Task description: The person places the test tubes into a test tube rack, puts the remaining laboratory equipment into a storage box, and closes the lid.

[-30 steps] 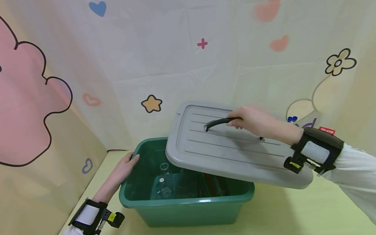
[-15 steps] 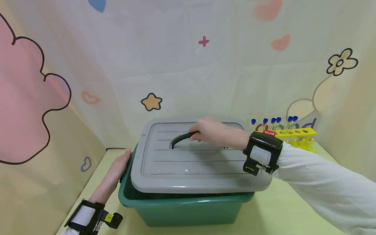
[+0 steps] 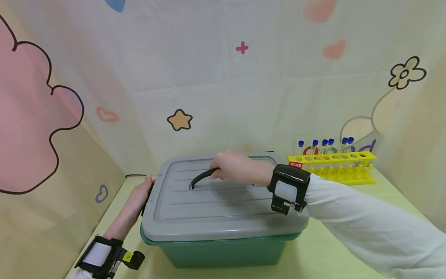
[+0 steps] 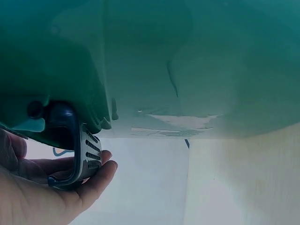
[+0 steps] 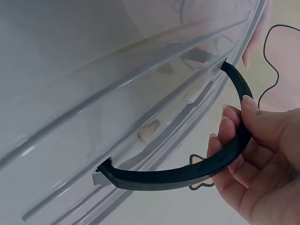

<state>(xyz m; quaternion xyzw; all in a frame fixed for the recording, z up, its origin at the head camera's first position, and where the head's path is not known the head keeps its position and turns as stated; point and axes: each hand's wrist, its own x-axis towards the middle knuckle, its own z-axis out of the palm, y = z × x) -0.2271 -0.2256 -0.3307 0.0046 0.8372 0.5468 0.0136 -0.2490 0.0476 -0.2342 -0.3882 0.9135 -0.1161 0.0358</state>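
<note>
A grey lid [image 3: 209,211] lies over the green storage bin [image 3: 223,254], hiding its inside. A strip of green rim shows below the lid's front edge, and the lid's right end juts slightly past the bin. My right hand [image 3: 231,166] grips the lid's black arched handle [image 5: 173,177] between thumb and curled fingers. At the bin's left end, my left hand [image 3: 136,195] has its fingers round a dark, slotted side handle [image 4: 77,145]. In the left wrist view the fingertips [image 4: 110,166] come out past that handle.
A yellow test tube rack [image 3: 341,170] stands at the back right, behind my right forearm, with several blue-capped tubes [image 3: 324,144] in or behind it. A printed curtain [image 3: 216,77] hangs close behind the bin. Pale green tabletop [image 3: 341,240] extends to the right.
My right hand has carried the lid left and down onto the bin, covering the clear bottles inside. The rack has come into view. My left hand stays at the bin's left end.
</note>
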